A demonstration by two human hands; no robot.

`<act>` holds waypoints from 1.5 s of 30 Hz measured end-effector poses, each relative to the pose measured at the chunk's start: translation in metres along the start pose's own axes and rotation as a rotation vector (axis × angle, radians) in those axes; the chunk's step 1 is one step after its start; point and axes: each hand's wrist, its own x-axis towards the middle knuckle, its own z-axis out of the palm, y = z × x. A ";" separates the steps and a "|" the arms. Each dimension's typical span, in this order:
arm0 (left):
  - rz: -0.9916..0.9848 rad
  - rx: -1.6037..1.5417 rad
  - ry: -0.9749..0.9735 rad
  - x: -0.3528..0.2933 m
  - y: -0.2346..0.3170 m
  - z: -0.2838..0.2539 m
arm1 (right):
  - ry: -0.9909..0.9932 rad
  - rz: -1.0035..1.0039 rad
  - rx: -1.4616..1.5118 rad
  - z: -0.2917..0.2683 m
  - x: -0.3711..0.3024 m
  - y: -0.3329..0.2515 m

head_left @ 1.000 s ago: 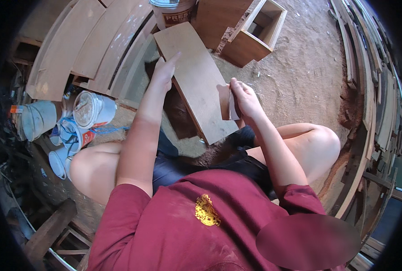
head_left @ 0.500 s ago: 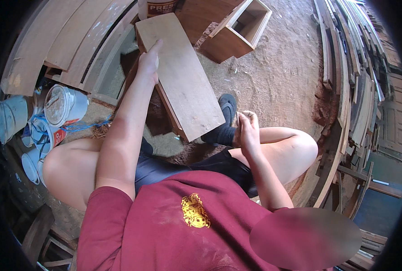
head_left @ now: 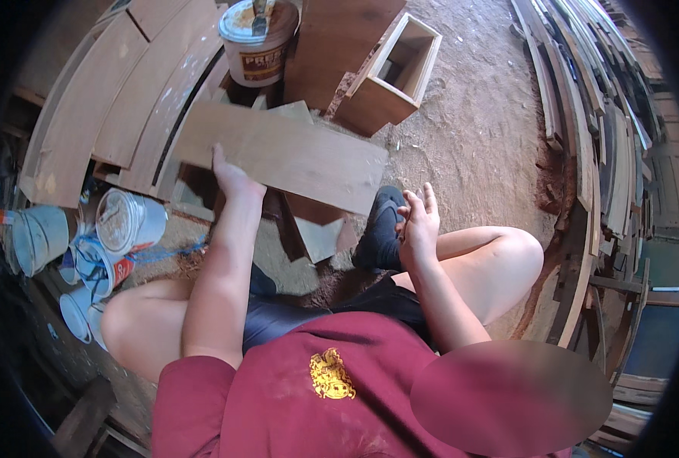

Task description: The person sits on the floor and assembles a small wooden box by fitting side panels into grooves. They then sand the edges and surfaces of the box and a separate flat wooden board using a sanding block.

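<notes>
A long, pale wooden board [head_left: 293, 156] lies slantwise in front of me, its right end tipped toward my foot. My left hand [head_left: 236, 179] is closed on its near edge, thumb up on the face and fingers hidden beneath. Under the board, reddish-brown wooden sides [head_left: 309, 208] show in part; whether they are joined to it I cannot tell. My right hand [head_left: 419, 225] is held above my right shin, apart from the board. Its fingers are partly curled with one stretched upward, and anything small pinched in them is too hard to make out.
An open wooden box [head_left: 400, 72] stands beyond the board. Left of it, a lidded bucket [head_left: 255, 46] has a scraper on top. Wooden panels [head_left: 118, 99] lie at the left, above several paint buckets [head_left: 129, 221]. Stacked timber strips [head_left: 583, 114] line the right side.
The board has swung in my left hand from steep to nearly crosswise, its far end moving left and nearer. My right hand has risen slightly and one finger has straightened. The view has shifted a little.
</notes>
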 end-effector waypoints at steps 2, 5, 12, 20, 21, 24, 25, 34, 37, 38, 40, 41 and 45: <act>0.058 -0.043 0.043 0.004 0.003 -0.009 | 0.022 -0.006 -0.043 0.014 0.010 -0.010; 0.097 -0.071 0.102 0.007 0.004 -0.015 | -0.091 -0.145 -0.062 0.030 0.029 -0.010; 0.115 0.054 0.214 -0.004 0.004 -0.010 | -0.171 -0.502 -0.206 0.070 0.045 0.015; 0.229 0.146 0.340 -0.005 -0.007 -0.006 | -0.322 -0.700 -0.898 0.092 0.028 0.003; 0.241 0.157 0.337 -0.006 -0.009 -0.004 | -0.347 -0.684 -0.888 0.095 0.041 0.001; 0.286 0.191 0.328 0.001 -0.015 -0.006 | -0.323 -0.654 -0.964 0.113 0.078 -0.012; 0.308 0.202 0.322 0.007 -0.020 -0.010 | -0.319 -0.635 -0.968 0.118 0.084 -0.016; 0.394 0.266 0.346 0.002 -0.026 -0.002 | -0.418 -0.631 -0.998 0.062 0.038 0.022; 0.378 0.290 0.355 0.001 -0.024 -0.001 | -0.389 -0.623 -0.963 0.085 0.066 0.006; 0.356 0.292 0.362 -0.001 -0.023 0.001 | -0.355 -0.615 -0.933 0.095 0.085 0.000; 0.340 0.296 0.324 -0.007 -0.024 0.014 | -0.292 -0.589 -0.921 0.106 0.125 -0.012; 0.339 0.292 0.324 -0.009 -0.023 0.015 | -0.304 -0.567 -0.896 0.109 0.125 -0.014; 0.336 0.244 0.339 -0.005 -0.021 0.006 | -0.357 -0.556 -0.883 0.095 0.100 0.000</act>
